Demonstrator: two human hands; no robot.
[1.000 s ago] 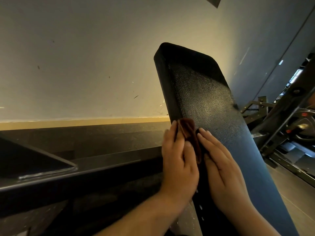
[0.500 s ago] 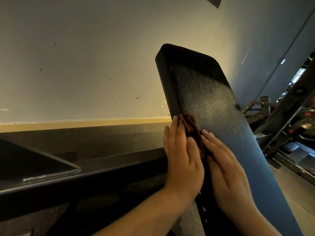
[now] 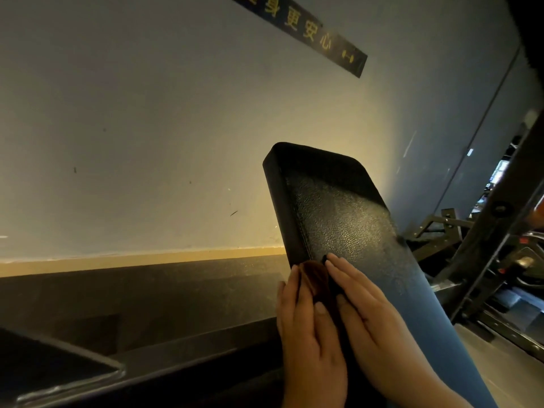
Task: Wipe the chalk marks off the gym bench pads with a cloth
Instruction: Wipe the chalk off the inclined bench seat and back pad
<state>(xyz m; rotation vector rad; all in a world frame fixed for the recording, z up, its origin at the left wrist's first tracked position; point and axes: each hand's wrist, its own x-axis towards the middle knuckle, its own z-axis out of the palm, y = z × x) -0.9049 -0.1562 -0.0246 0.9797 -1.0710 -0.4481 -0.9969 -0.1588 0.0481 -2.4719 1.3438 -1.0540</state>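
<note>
A long, black, pebble-grained vinyl bench pad (image 3: 338, 219) stands steeply tilted, its rounded top end raised toward a pale plaster wall (image 3: 147, 128) and its lower length running down to the right, where a blue light tints it; a small, bunched, dark brown cloth (image 3: 316, 278) sits on the left edge of the pad, about halfway down the part in view; the left hand (image 3: 309, 334) lies along that edge with its fingers reaching up the pad's side and its thumb laid over the cloth, so the cloth is pinched between thumb and forefinger; the right hand (image 3: 374, 319) rests flat on the pad's face just beside it, fingers straight and close together, grasping nothing, its fingertips touching the right edge of the cloth; whether any chalk lies under the hands cannot be told; high on the wall hangs a slanted dark banner (image 3: 309, 33) with yellow characters; a yellow skirting strip (image 3: 147, 257) runs along the wall's foot; a dark metal frame (image 3: 73, 375) crosses the lower left; dark steel gym machines (image 3: 471, 245) stand to the right, behind the pad.
</note>
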